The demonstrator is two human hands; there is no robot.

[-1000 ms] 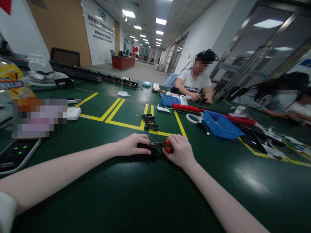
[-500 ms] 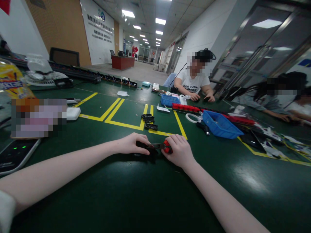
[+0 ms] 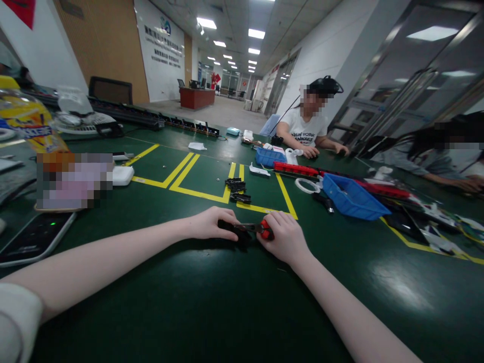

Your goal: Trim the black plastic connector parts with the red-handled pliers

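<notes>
My left hand (image 3: 210, 224) presses down on a small black plastic part (image 3: 229, 228) lying on the green table (image 3: 212, 302). My right hand (image 3: 286, 241) grips a pair of red-handled cutters (image 3: 260, 230), whose dark jaws point left and meet the black part. Both hands rest on the table just in front of the yellow tape lines. Several more black parts (image 3: 236, 187) lie in a small pile beyond the hands, inside the taped area.
A blue bin (image 3: 350, 197) and red strips (image 3: 295, 169) lie at right, with a white ring (image 3: 307, 185). A phone (image 3: 36, 237) and white box (image 3: 121, 175) sit at left. A person in a white shirt (image 3: 307, 132) sits across; other people sit at right.
My hands stay together on the part and cutters. The view has shifted slightly, so everything sits a little further right in the picture.
</notes>
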